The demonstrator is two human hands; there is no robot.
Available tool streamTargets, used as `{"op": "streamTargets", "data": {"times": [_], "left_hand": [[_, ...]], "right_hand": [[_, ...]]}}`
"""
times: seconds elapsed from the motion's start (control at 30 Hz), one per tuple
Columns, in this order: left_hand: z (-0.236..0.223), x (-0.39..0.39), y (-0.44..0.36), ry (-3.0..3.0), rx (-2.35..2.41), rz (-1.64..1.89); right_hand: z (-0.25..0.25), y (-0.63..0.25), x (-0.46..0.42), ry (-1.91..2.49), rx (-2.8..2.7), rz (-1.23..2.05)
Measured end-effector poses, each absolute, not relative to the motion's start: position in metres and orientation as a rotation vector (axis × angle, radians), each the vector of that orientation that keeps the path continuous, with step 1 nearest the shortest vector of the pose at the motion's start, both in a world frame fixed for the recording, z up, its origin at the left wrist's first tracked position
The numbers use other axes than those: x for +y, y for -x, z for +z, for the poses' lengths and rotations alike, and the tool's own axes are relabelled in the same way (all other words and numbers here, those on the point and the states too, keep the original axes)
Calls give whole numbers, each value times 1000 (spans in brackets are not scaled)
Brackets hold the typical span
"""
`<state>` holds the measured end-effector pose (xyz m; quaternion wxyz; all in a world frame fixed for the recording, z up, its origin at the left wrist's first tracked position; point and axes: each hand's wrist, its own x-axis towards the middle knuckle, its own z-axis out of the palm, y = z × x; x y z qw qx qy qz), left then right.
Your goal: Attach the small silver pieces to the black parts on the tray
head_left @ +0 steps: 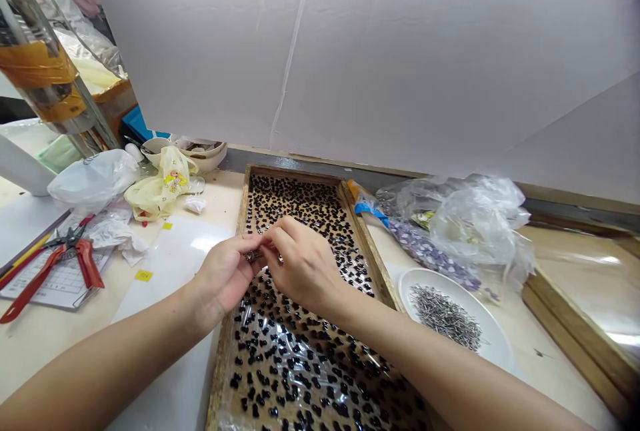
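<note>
My left hand (225, 276) is half curled over the wooden-framed tray (243, 208), with a small bunch of thin metal pins (253, 256) in its fingers. Against it, my right hand (300, 261) pinches at the same spot with thumb and fingertips; what lies between those fingertips is hidden. Many small glossy black pieces (295, 358) are spread across the clear film in the tray beneath both hands. To the right, a white plate (493, 331) carries a heap of similar metal pins (445, 318).
Red-handled pliers (70, 251) lie on papers at the left, near plastic bags (95, 178) and a bowl (210, 156). Clear bags (475, 218) and a purple patterned packet (430, 251) lie right of the tray. Another wooden frame (575, 324) stands far right. A white panel (370, 51) rises behind.
</note>
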<state>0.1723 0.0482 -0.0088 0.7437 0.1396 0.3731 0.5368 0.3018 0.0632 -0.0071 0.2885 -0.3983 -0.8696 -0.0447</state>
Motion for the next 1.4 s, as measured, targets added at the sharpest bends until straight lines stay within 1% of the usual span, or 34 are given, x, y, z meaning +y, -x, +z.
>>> {"op": "streamTargets", "data": {"times": [0.1, 0.3, 0.37, 0.43, 0.6, 0.7, 0.83, 1.1, 1.4], "left_hand": [[-9, 46, -174, -295, 805, 1188], [-9, 45, -177, -278, 782, 1214], [-7, 45, -177, -280, 780, 1213], [-7, 45, -177, -288, 789, 1201], [-4, 44, -175, -343, 826, 1154], [0, 48, -169, -388, 848, 1135], [4, 56, -161, -418, 882, 1159], [1, 57, -162, -431, 902, 1160], [1, 57, -161, -461, 901, 1156]], "right_hand": [[-7, -302, 62, 1056, -2332, -111], [-6, -301, 61, 999, -2292, -220], [-5, -301, 60, 999, -2277, -188], [-3, -303, 59, 1018, -2264, -92], [8, -314, 64, 1069, -2233, 322], [12, -327, 72, 1142, -2166, 399], [3, -341, 79, 1258, -2226, 281], [-26, -334, 72, 1118, -2555, -60], [-35, -329, 76, 1152, -2662, -197]]}}
